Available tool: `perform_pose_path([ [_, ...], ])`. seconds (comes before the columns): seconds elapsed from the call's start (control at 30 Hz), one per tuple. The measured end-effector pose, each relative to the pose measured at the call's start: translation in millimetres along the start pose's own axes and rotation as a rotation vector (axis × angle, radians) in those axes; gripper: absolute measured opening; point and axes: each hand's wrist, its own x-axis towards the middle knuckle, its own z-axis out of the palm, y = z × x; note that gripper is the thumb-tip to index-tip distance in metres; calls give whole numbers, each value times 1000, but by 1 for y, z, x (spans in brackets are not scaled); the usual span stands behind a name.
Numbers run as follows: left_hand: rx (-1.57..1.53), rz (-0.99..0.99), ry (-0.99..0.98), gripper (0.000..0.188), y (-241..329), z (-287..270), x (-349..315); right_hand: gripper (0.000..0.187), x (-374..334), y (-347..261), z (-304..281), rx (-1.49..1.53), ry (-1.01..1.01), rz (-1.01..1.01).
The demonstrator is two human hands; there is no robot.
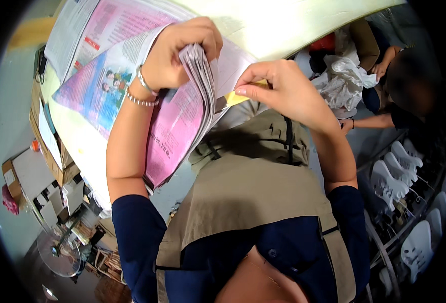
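Left hand (180, 53) gripping paper stack (182, 121), long axis toward body

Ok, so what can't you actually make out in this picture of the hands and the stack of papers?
- Head view: the left hand covers the top edge of the stack of papers, so the grip underneath is hidden.
- The yellow slip is mostly hidden behind the right hand.
- The table is cut off by the upper rim.
- The co-worker at the right is blurred near the dark rim.

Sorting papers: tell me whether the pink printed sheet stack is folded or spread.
Folded: the pink printed sheet stack bends over in the left hand, edges bunched.
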Motion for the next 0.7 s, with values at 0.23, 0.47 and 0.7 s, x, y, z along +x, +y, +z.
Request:
perform_pose_path([
  [0.23,-287,27,107,41,-26,-11,-8,17,-14,-9,72,39,-48,-4],
  [0.47,-536,168,185,46,-36,-11,-5,11,-17,-1,158,42,-151,-320],
  [0.7,-339,145,164,36,-34,-13,-6,22,-36,9,95,84,-322,-123],
])
